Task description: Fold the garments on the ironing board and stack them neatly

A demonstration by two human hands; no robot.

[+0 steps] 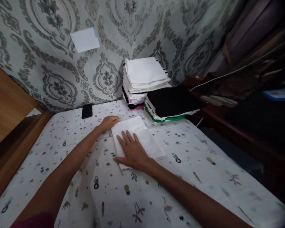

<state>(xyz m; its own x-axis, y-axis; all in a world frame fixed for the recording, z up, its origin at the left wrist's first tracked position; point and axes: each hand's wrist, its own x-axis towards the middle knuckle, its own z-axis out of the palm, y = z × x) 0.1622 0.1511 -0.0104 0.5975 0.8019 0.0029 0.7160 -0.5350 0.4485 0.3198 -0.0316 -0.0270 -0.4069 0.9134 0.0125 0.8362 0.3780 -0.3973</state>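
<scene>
A folded white cloth lies on the patterned bedsheet in front of me. My right hand rests flat on its near left part, palm down, with the fingers spread. At the cloth's far left corner is my left hand, its fingers drawn together around the edge; the fingertips are partly hidden. Behind the cloth stands a tall stack of folded white cloths. To the right of that stack, a lower pile with a folded black cloth on top shows white and green layers beneath.
A black phone lies on the sheet at the back left. Behind everything is a patterned wall covering with a white paper on it. Wooden boards border the left, and dark cluttered furniture with a pale cable fills the right.
</scene>
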